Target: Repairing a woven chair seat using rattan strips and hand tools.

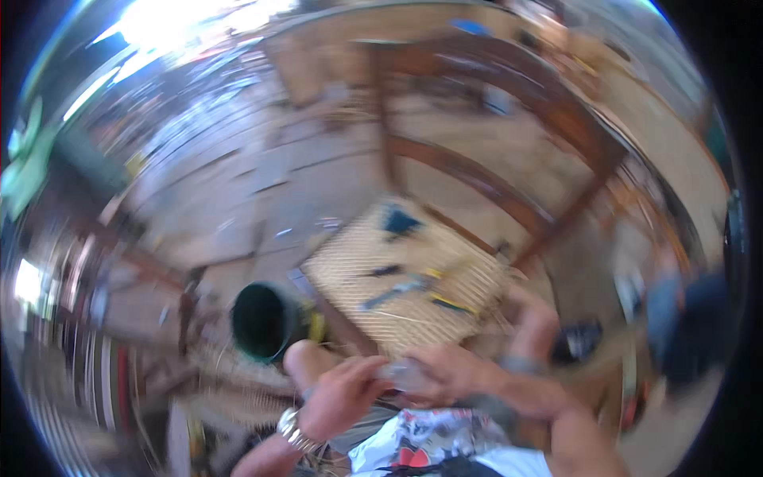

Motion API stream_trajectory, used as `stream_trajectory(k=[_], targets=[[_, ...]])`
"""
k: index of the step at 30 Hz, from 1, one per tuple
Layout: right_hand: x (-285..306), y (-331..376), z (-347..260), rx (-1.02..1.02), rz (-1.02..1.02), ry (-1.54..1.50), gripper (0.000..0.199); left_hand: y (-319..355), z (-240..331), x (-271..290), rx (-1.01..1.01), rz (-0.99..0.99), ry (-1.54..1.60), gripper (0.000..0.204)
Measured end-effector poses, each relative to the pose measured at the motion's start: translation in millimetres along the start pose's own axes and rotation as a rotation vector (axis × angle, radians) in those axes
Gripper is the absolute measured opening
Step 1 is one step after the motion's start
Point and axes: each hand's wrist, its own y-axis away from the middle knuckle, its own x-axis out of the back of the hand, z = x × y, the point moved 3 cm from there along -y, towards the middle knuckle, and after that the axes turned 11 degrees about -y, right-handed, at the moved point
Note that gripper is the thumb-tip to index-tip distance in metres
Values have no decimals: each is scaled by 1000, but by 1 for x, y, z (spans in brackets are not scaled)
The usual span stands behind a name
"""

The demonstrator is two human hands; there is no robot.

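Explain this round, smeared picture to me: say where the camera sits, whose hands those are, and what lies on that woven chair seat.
The picture comes from a wide fisheye camera worn on a person's head, looking down, so straight edges bend and the corners go black. It is blurred by motion.

The two forearms rising from the lower edge are the person's own. The left hand, with a metal watch on its wrist, meets the right hand around a small pale object, too blurred to identify.

Ahead stands a wooden chair with a woven cane seat. Several small tools lie on it; their kinds are unclear. A dark green bucket stands beside the seat, on the person's left.
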Motion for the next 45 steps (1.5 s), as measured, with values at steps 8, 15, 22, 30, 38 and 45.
stream_trajectory(k=[8, 15, 22, 30, 38, 45], targets=[[9, 58, 19, 10, -119, -178, 67, -34, 66, -10, -564, -191, -122, 29], [4, 154, 53, -59, 199, -516, 84, -63, 114, -50, -266, -197, 153, 30], [6, 287, 102, -193, 1040, -398, 74, -72, 225, -107, -837, -1213, 1576, 33], [-31, 443, 158, -167, 2058, -481, 54, -66, 257, -110, -773, -1681, 1674, 26], [-88, 627, 237, -642, 2772, 40, 62, -79, 275, -104, -548, -1870, 1455, 25], [-164, 697, 295, -1571, 2799, -385, 94, -61, 273, -106, -431, -1759, 1683, 28]])
